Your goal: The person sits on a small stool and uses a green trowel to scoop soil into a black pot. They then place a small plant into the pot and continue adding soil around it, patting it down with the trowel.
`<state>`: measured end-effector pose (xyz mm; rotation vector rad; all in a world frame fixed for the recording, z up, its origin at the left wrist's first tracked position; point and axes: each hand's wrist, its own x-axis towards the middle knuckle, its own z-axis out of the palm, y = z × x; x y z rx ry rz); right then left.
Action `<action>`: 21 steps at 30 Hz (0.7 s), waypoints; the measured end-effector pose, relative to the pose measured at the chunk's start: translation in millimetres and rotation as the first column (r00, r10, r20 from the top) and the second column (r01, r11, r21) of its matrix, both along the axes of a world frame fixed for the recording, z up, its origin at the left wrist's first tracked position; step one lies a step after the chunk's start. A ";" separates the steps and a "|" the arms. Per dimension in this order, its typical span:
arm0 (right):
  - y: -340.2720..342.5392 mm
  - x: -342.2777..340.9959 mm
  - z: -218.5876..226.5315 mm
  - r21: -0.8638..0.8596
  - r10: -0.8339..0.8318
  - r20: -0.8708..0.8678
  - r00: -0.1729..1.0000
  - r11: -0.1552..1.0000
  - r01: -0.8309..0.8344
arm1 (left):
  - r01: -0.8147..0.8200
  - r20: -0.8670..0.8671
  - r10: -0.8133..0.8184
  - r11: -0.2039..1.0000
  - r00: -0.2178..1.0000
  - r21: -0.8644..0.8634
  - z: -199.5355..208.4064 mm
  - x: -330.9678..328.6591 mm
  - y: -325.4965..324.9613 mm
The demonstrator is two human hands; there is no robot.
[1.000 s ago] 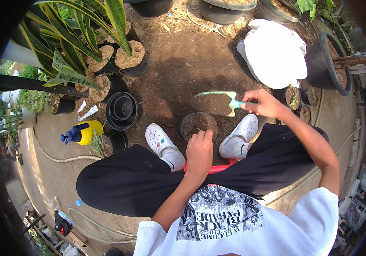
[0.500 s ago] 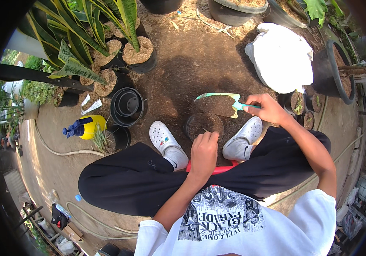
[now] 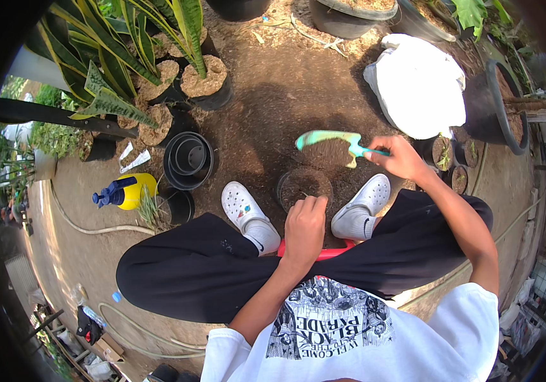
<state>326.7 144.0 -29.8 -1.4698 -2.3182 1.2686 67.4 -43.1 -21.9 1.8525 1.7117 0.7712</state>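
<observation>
On my remote feed, bright daylight burns the white sack (image 3: 419,89) out to near-blank glare, while a soft shadow darkens part of the soil (image 3: 263,105). I see the trowel (image 3: 343,139) smeared by motion, and the fisheye bends straight edges toward a black rim.

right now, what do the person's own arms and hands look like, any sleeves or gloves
Both the left hand and right hand are bare: no gloves or watches can be seen. The forearms are uncovered too. The short sleeves are plain white, part of a T-shirt with a black print on its front.
</observation>
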 end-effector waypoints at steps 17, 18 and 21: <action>-6.5 -10.5 27.9 -0.007 -0.187 0.031 0.982 0.982 0.187 | -0.276 0.266 0.330 0.935 0.906 -0.220 7.2 -46.8 25.1; -16.6 -15.7 32.3 -0.257 -0.267 0.030 0.963 0.929 0.266 | -0.282 0.275 0.340 0.932 0.899 -0.229 7.3 -47.6 26.1; -54.2 -17.4 23.5 -0.222 -0.143 -0.017 0.990 0.966 0.136 | -0.300 0.300 0.370 0.919 0.879 -0.256 6.8 -48.4 26.5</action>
